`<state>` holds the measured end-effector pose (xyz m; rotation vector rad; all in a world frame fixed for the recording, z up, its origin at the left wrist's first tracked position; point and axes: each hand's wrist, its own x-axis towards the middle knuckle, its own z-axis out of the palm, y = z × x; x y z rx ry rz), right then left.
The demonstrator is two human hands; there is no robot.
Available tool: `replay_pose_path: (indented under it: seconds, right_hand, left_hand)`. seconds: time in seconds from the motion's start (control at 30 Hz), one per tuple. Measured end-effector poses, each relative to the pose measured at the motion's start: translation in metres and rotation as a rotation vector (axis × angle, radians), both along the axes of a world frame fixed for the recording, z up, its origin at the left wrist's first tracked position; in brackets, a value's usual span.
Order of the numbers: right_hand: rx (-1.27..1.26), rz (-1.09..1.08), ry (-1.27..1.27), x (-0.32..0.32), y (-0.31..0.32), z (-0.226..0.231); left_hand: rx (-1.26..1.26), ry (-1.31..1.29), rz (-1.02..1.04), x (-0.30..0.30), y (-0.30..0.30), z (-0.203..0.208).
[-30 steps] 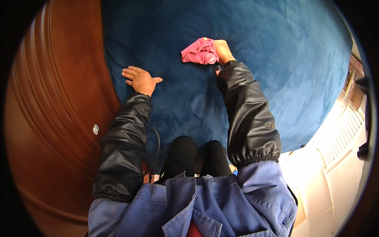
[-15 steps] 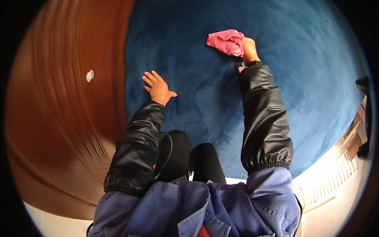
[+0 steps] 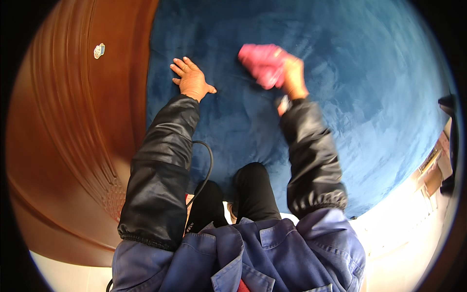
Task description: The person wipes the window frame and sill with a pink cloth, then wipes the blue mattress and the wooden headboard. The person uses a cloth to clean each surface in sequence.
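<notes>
My right hand [image 3: 294, 77] grips a bunched pink cloth [image 3: 264, 62] above or against a wide blue, velvety surface [image 3: 350, 112]. Both hand and cloth are smeared by motion, so whether the cloth touches the surface I cannot tell. To the left, my left hand [image 3: 192, 80] lies flat on the same blue surface with its fingers spread, holding nothing. Black sleeve covers [image 3: 163, 160] reach over both forearms, and a dark device shows partly at my right wrist.
A glossy brown wooden panel [image 3: 73, 121] with carved grooves rises along the left side, with a small sticker [image 3: 99, 50] on it. A dark cable [image 3: 210, 165] loops beside my left forearm. Pale floor [image 3: 394, 253] shows at the lower right, with furniture at the far right edge.
My right hand has swept the pink cloth a little left and nearer to me. My left hand stays spread on the blue surface, while the whole view has shifted somewhat.
</notes>
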<state>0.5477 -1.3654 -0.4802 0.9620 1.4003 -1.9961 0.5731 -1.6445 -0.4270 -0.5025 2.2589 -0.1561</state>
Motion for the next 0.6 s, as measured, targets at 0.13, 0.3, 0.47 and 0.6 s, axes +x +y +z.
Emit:
replay_pose_path:
  seconds: [0.13,0.3,0.47,0.6]
  right_hand:
    - [-0.01,0.322,0.003,0.193,-0.036,-0.004]
    - [0.388,0.899,0.28,0.295,-0.038,-0.055]
    - [0.608,0.936,0.634,0.29,-0.04,-0.056]
    - [0.442,0.813,0.57,0.29,-0.034,-0.057]
  left_hand:
    - [0.009,-0.014,0.025,0.0,-0.004,-0.005]
    - [0.045,0.059,-0.005,0.007,-0.008,-0.007]
    - [0.05,0.092,-0.051,0.014,-0.012,-0.007]
    - [0.073,0.161,-0.086,0.023,-0.015,-0.013]
